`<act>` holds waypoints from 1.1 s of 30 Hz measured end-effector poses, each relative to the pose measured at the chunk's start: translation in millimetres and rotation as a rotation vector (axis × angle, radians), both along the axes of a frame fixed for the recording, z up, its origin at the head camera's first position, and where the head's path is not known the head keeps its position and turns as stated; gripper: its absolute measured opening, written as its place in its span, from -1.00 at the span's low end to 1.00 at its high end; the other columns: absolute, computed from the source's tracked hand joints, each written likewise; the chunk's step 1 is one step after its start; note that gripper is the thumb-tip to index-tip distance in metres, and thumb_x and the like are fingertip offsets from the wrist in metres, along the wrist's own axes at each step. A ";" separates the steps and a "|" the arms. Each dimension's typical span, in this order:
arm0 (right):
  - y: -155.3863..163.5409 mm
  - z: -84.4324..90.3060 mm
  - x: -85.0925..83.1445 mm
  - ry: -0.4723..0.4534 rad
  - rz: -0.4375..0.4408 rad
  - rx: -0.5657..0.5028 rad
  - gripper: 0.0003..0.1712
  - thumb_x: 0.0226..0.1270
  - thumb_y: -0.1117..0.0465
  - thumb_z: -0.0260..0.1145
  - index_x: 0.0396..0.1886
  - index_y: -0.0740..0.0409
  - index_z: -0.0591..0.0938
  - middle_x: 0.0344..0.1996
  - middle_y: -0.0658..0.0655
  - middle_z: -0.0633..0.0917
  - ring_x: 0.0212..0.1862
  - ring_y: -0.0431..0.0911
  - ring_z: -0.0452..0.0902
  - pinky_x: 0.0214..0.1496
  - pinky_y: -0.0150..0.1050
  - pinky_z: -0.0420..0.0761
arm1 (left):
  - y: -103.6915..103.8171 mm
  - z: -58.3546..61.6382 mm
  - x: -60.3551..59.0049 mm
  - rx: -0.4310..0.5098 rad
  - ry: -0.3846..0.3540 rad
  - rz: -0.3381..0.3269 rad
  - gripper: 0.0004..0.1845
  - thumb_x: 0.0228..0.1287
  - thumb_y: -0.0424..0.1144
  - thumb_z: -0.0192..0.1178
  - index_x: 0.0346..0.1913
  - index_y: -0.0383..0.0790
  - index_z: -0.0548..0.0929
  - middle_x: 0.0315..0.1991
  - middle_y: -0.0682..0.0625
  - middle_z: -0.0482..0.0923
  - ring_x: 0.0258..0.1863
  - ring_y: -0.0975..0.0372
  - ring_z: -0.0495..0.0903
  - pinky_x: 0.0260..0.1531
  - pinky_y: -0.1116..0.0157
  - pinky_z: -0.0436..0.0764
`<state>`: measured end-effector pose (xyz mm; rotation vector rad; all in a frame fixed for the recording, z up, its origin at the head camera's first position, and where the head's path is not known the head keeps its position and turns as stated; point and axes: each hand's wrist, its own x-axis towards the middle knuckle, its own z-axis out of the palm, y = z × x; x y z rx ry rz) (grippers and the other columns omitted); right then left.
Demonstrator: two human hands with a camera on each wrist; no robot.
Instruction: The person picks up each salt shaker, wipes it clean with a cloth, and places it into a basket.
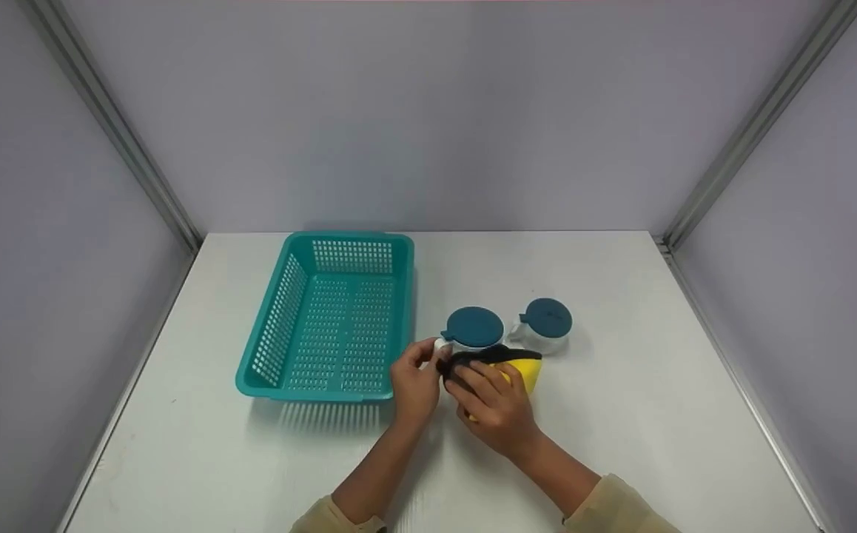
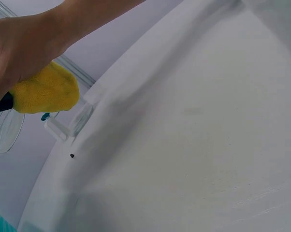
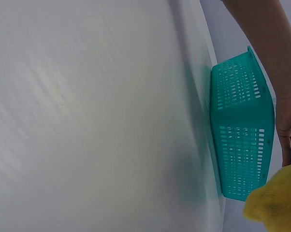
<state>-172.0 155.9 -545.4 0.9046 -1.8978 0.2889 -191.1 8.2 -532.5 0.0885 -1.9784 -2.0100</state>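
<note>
My left hand (image 1: 415, 381) pinches the white handle of a clear glass jar (image 1: 475, 326) with a round dark-blue lid. In my right hand (image 1: 501, 411) is a yellow-and-black cloth (image 1: 526, 374), which the fingers press against the near side of that jar. Much of the jar's body is hidden behind the cloth and fingers in the head view. The left wrist view shows the yellow cloth (image 2: 49, 89) bunched under the right hand, beside the clear glass jar (image 2: 11, 130). The right wrist view has the left hand (image 3: 287, 118) near the cloth's yellow edge.
A second glass jar (image 1: 547, 320) with a blue lid and a handle stands just behind and right of the held one. To the left sits a teal perforated basket (image 1: 251, 355). Grey panels (image 1: 428, 118) enclose the white table (image 1: 665, 414) at the back and sides.
</note>
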 end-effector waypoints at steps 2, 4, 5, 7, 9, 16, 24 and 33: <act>-0.4 -0.9 0.3 -0.003 0.002 0.004 -0.74 0.27 0.17 0.28 -0.09 0.00 0.77 -0.05 0.05 0.75 -0.04 0.00 0.64 -0.06 -0.01 0.57 | -0.3 -1.1 -0.8 0.008 0.010 0.000 -0.88 0.25 -0.28 0.35 -0.19 -0.22 0.74 -0.36 -0.04 0.69 -0.31 0.22 0.61 -0.33 0.38 0.65; -0.7 -1.4 0.1 -0.006 0.004 0.009 -0.74 0.28 0.17 0.28 -0.10 0.00 0.78 -0.07 0.04 0.75 -0.05 -0.01 0.64 -0.07 -0.02 0.56 | -0.9 -6.0 -3.4 0.012 0.016 0.001 -0.88 0.24 -0.27 0.36 -0.20 -0.20 0.75 -0.37 -0.03 0.68 -0.32 0.23 0.61 -0.33 0.37 0.65; -0.9 -1.3 0.0 -0.006 0.006 0.011 -0.75 0.28 0.17 0.27 -0.10 0.01 0.78 -0.07 0.04 0.75 -0.05 -0.01 0.64 -0.07 -0.02 0.56 | -1.0 -5.5 -3.7 0.011 0.013 0.002 -0.88 0.23 -0.28 0.36 -0.20 -0.20 0.75 -0.37 -0.03 0.68 -0.32 0.22 0.61 -0.32 0.37 0.65; -1.1 -1.5 0.2 -0.009 0.009 0.013 -0.75 0.29 0.17 0.28 -0.10 0.01 0.78 -0.08 0.04 0.75 -0.06 -0.01 0.64 -0.07 -0.03 0.56 | -1.2 -4.3 -4.0 0.010 -0.005 0.005 -0.88 0.23 -0.29 0.37 -0.19 -0.21 0.74 -0.35 -0.04 0.68 -0.30 0.22 0.61 -0.31 0.37 0.65; -1.4 -2.1 0.5 -0.016 0.011 0.014 -0.75 0.29 0.17 0.28 -0.11 0.00 0.78 -0.08 0.03 0.75 -0.06 -0.01 0.64 -0.07 -0.03 0.56 | -1.1 -2.4 -4.2 0.005 -0.019 0.007 -0.87 0.23 -0.31 0.36 -0.17 -0.22 0.74 -0.34 -0.05 0.68 -0.29 0.21 0.61 -0.31 0.37 0.65; -2.6 -5.6 1.8 -0.044 0.024 0.015 -0.77 0.28 0.17 0.29 -0.13 0.01 0.79 -0.10 0.02 0.76 -0.07 -0.02 0.64 -0.07 -0.05 0.54 | -2.9 21.2 4.4 -0.022 -0.006 0.008 -0.88 0.26 -0.38 0.31 -0.16 -0.33 0.72 -0.35 -0.12 0.67 -0.32 0.21 0.60 -0.29 0.27 0.65; -2.9 -11.4 3.4 -0.087 0.029 0.014 -0.77 0.30 0.16 0.29 -0.11 -0.01 0.79 -0.08 0.01 0.75 -0.05 -0.04 0.64 -0.05 -0.06 0.56 | -3.7 33.7 9.7 0.004 -0.036 0.008 -0.88 0.27 -0.36 0.31 -0.16 -0.29 0.72 -0.35 -0.09 0.67 -0.33 0.20 0.60 -0.36 0.37 0.62; -3.6 -18.3 5.5 -0.143 0.040 0.017 -0.76 0.27 0.18 0.29 -0.12 -0.01 0.79 -0.07 0.01 0.75 -0.05 -0.05 0.63 -0.07 -0.04 0.54 | -6.6 33.7 11.0 0.013 0.020 -0.015 -0.85 0.27 -0.37 0.31 -0.14 -0.35 0.71 -0.33 -0.13 0.67 -0.33 0.19 0.62 -0.29 0.34 0.67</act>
